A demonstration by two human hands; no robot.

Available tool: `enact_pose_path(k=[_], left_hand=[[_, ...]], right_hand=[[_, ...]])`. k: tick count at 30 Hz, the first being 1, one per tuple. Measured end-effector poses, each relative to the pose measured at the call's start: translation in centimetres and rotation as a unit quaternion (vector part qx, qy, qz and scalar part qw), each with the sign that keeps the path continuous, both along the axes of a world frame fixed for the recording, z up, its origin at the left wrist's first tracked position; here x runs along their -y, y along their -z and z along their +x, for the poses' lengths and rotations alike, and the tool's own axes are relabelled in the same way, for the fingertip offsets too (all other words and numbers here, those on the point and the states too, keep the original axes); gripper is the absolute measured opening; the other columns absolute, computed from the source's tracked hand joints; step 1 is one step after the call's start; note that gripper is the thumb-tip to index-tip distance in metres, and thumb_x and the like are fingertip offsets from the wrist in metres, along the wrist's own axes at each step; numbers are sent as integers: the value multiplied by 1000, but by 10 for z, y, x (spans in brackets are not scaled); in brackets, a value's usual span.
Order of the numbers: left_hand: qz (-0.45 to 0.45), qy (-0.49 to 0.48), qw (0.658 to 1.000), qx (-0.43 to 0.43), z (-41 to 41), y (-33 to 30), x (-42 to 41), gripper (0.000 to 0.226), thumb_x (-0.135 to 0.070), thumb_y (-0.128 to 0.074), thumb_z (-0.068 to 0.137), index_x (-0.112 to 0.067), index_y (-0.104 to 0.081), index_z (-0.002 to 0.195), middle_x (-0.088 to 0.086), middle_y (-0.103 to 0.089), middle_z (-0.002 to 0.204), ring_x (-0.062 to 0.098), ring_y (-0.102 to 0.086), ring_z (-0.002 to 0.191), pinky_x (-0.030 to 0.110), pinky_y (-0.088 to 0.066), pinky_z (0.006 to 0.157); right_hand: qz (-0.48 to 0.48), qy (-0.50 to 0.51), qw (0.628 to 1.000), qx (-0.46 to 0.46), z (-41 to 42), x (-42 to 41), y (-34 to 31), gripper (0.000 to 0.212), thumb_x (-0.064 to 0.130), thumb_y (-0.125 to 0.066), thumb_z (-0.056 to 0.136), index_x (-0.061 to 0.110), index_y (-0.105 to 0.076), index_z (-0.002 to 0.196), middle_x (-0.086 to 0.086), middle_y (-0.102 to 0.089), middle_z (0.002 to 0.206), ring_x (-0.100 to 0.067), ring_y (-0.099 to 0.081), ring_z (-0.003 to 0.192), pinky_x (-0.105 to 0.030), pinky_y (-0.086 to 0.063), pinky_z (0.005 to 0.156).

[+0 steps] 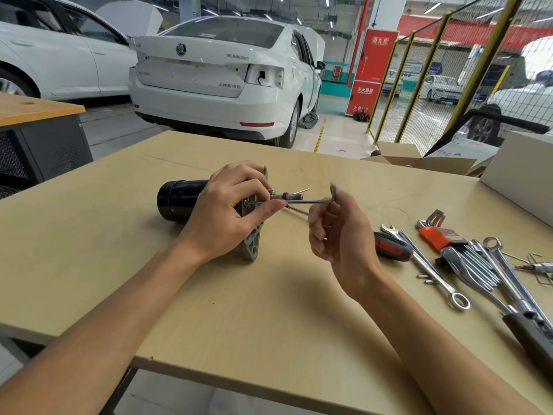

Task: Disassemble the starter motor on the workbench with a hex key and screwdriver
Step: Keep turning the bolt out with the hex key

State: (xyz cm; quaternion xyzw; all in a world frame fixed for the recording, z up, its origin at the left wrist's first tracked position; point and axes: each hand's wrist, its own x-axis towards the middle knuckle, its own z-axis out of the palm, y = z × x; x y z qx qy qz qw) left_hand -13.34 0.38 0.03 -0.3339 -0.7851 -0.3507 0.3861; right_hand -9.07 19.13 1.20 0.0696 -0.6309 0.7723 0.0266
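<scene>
The starter motor lies on its side on the workbench, black cylinder to the left, grey flange to the right. My left hand grips the flange end, thumb along the shaft side. An L-shaped hex key runs level from a screw on the flange toward the right. My right hand sits at the key's bent end with curled fingers; the fingertips are blurred. A red and black screwdriver lies just right of that hand.
Spanners, an orange hex key set and a ratchet are spread along the right side. Small loose parts lie among them. A white box and a cardboard box stand at the far right edge.
</scene>
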Motion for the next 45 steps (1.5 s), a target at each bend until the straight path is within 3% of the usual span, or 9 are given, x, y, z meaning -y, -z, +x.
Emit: enact_pose_path(k=[6, 12, 15, 19, 22, 27, 33, 38, 45], left_hand=[[-1, 1, 1000, 12, 0, 0, 0, 36, -42, -64, 88, -8, -70, 80, 3, -67, 98, 23, -57, 118, 54, -44, 99], [2, 5, 1000, 17, 0, 0, 0, 43, -43, -59, 90, -5, -73, 77, 5, -68, 98, 23, -57, 118, 55, -44, 98], [1, 3, 1000, 5, 0, 0, 0, 39, -41, -63, 89, -5, -72, 77, 5, -68, 97, 25, -58, 117, 55, -45, 97], [5, 3, 1000, -1, -1, 0, 0, 36, -40, -65, 87, -6, -70, 76, 4, -68, 96, 24, -59, 116, 54, -45, 97], [4, 4, 1000, 2, -1, 1, 0, 35, -41, -66, 86, -7, -69, 77, 4, -67, 96, 23, -58, 116, 53, -45, 98], [-2, 1, 1000, 10, 0, 0, 1, 34, -41, -65, 87, -7, -70, 81, 4, -68, 97, 23, -58, 117, 55, -44, 99], [9, 10, 1000, 24, 1, -1, -1, 40, -43, -60, 90, -6, -72, 78, 3, -67, 97, 23, -58, 117, 56, -43, 98], [11, 10, 1000, 14, -1, 0, 0, 40, -42, -61, 90, -5, -71, 77, 2, -67, 96, 22, -58, 117, 56, -44, 98], [3, 6, 1000, -2, -3, 2, 1, 36, -43, -67, 86, -7, -67, 77, 3, -68, 97, 22, -58, 117, 55, -44, 98]], right_hand=[[43, 5, 993, -107, 3, 2, 4, 28, 19, -42, 79, 14, -65, 64, -3, -41, 49, -16, -34, 40, -18, -26, 41], [72, 44, 991, -105, 3, 3, 4, 25, -1, -41, 93, 9, -64, 93, 2, -47, 53, -12, -35, 39, -15, -28, 40], [60, 72, 994, -54, 1, 3, 5, 25, 10, -41, 101, 14, -57, 83, 2, -45, 54, -11, -31, 38, -15, -26, 39], [21, 38, 999, -14, 0, 2, 1, 59, 39, -37, 104, 22, -58, 51, 1, -41, 47, -12, -33, 38, -19, -25, 41], [11, 5, 999, -32, 0, 2, 1, 54, 50, -41, 93, 23, -55, 49, 1, -40, 45, -12, -34, 38, -19, -25, 42], [19, 16, 993, -119, 2, 2, 5, 24, 21, -44, 80, 11, -63, 68, -3, -41, 47, -15, -33, 39, -16, -24, 41], [43, 46, 989, -132, 5, 4, 2, 34, -4, -38, 90, 8, -66, 76, -3, -39, 46, -15, -32, 39, -16, -25, 40], [32, 91, 994, -56, 1, 2, 2, 25, 9, -40, 101, 13, -61, 89, 4, -42, 49, -10, -31, 39, -17, -25, 38], [-9, 35, 998, -42, 0, 1, 0, 53, 45, -44, 95, 22, -62, 52, 2, -40, 45, -11, -34, 37, -18, -25, 40]])
